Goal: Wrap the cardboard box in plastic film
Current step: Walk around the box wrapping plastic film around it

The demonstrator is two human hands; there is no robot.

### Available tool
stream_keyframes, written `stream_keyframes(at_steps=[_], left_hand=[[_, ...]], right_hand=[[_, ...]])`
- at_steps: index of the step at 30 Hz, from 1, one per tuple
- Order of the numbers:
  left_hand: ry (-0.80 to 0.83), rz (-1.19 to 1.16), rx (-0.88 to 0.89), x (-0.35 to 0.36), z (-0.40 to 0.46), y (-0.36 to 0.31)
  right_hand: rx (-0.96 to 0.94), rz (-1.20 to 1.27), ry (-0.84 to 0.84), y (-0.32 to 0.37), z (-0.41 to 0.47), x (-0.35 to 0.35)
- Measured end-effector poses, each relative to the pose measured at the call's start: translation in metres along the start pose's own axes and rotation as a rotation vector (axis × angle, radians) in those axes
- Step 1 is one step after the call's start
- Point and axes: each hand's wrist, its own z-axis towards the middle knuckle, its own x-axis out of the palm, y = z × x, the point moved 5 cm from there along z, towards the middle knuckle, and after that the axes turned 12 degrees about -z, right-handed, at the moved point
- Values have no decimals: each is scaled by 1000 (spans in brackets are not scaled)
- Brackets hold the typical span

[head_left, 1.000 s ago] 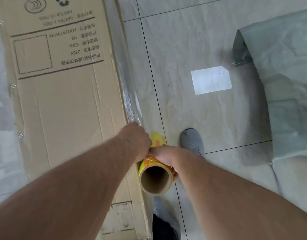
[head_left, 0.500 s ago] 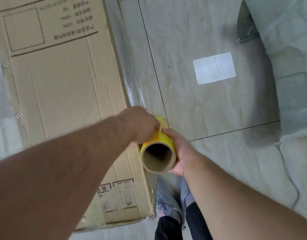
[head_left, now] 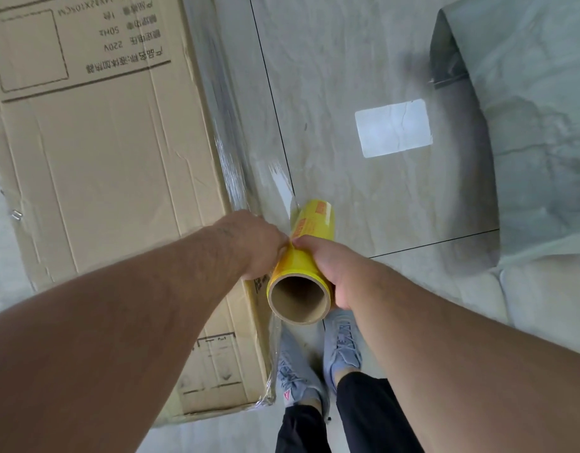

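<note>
I see both hands on the yellow roll of film [head_left: 310, 253], which is held roughly level just above the floor, its open cardboard core facing the camera. The right hand [head_left: 331, 273] wraps the roll from its right side, fingers curled over the top. The left hand [head_left: 256, 245] closes on the roll from the left, knuckles up; I cannot tell how its fingertips lie underneath. Immediately left of the grip lies the cardboard box [head_left: 112, 165], flat on the tiled floor [head_left: 331, 76], printed panel upward. A stretched band of clear film [head_left: 231, 152] runs from the roll away from me along the box's right edge. Below the grip stand two grey shoes [head_left: 342, 344]. Well to the right sits a covered grey-green object [head_left: 537, 125].
</note>
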Motion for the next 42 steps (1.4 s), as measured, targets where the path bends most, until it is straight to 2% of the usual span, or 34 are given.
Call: stream_keyframes(at_steps=[5, 9, 11, 13, 18, 20, 22, 25, 29, 31, 35, 38, 42], left_hand=[[-40, 8, 5, 6, 2, -1], [-92, -44, 8, -5, 4, -3], [-96, -40, 31, -10, 3, -6], [-90, -1, 49, -9, 0, -10], [-79, 102, 69, -10, -5, -19], [-47, 173, 69, -13, -3, -20], [4, 253, 75, -12, -2, -21], [71, 325, 91, 3, -2, -20], [82, 188, 133, 19, -8, -20], [77, 146, 133, 23, -10, -22], [4, 143, 157, 27, -8, -32], [-14, 108, 150, 29, -2, -37], [-26, 101, 138, 28, -1, -24]], right_hand=[[-56, -47, -53, 7, 1, -4], [-7, 110, -28, -3, 1, -10], [10, 92, -13, -7, -7, -16], [3, -75, -27, -4, -15, -24], [-79, -828, -127, 27, -31, -33], [-74, -969, -97, 38, -40, -30], [-86, -1078, 13, 41, -48, -20], [-87, -1136, 106, 35, -58, -1], [-72, -904, 167, 15, -45, 23], [-44, -711, 111, -3, -26, 25], [0, -79, 63, -61, 19, 28], [16, 387, 137, -78, 16, 38], [63, 767, 226, -88, 18, 45]])
